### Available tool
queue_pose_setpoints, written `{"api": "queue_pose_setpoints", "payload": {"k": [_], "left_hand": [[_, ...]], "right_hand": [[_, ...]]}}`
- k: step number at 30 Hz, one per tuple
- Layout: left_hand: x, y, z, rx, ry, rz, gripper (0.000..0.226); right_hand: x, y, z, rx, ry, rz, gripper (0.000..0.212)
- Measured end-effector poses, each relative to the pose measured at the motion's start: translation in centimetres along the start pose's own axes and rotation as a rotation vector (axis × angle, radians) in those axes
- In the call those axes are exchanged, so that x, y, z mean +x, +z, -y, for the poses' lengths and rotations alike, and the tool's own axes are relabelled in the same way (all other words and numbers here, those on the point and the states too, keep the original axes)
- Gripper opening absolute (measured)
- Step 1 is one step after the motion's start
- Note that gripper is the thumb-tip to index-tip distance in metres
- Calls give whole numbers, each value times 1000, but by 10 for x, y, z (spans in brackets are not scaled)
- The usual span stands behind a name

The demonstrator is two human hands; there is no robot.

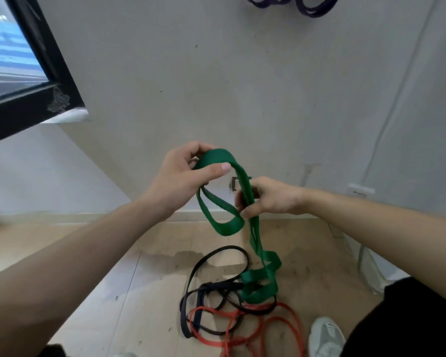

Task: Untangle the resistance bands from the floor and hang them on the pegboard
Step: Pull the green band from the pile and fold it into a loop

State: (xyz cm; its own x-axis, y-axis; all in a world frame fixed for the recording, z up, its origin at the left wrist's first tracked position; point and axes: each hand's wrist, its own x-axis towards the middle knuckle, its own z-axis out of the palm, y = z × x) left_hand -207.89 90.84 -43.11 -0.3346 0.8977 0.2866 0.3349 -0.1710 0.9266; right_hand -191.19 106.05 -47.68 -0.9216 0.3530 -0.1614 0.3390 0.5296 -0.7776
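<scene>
A wide green resistance band [245, 186] is lifted in front of me. My left hand [180, 176] pinches its top loop between thumb and fingers. My right hand [268, 197] grips a lower stretch of the same band, just to the right. A loop of it hangs between my hands; its lower part trails down to the floor. There it lies knotted with a thin black band [209, 287] and a thin red band [265, 325]. Dark purple bands [312, 6] hang on the wall at the top edge.
A grey wall faces me, with a black-framed window [44, 81] at the upper left. A white cable [386, 124] runs down the wall on the right to a socket [359, 190]. The floor is light wood. My shoe [325, 336] stands right of the band pile.
</scene>
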Motion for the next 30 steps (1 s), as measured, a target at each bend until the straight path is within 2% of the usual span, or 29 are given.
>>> {"api": "queue_pose_setpoints", "payload": {"k": [4, 9, 14, 17, 19, 21, 23, 27, 30], "left_hand": [[6, -14, -4, -42, 45, -149, 23], [7, -34, 3, -88, -12, -214, 26], [2, -55, 18, -81, -109, -168, 11], [-2, -64, 28, -32, -176, -109, 22], [-5, -65, 31, 35, -233, -23, 41], [-7, -60, 31, 124, -275, 81, 55], [-8, -51, 30, 154, -258, 143, 56], [-6, -31, 16, 82, -188, 152, 53], [-4, -20, 2, -13, -130, 134, 52]], "right_hand": [[7, -1, -11, -6, 31, -10, 16], [8, -13, -12, 54, 54, 1, 17], [3, -25, 4, 249, -4, -97, 20], [-2, -36, 24, 481, -64, -214, 26], [-7, -42, 39, 562, -128, -278, 28], [-10, -44, 53, 546, -196, -326, 25], [-14, -45, 65, 502, -263, -368, 22], [-21, -49, 83, 432, -399, -432, 24], [-22, -48, 89, 328, -397, -453, 28]]}}
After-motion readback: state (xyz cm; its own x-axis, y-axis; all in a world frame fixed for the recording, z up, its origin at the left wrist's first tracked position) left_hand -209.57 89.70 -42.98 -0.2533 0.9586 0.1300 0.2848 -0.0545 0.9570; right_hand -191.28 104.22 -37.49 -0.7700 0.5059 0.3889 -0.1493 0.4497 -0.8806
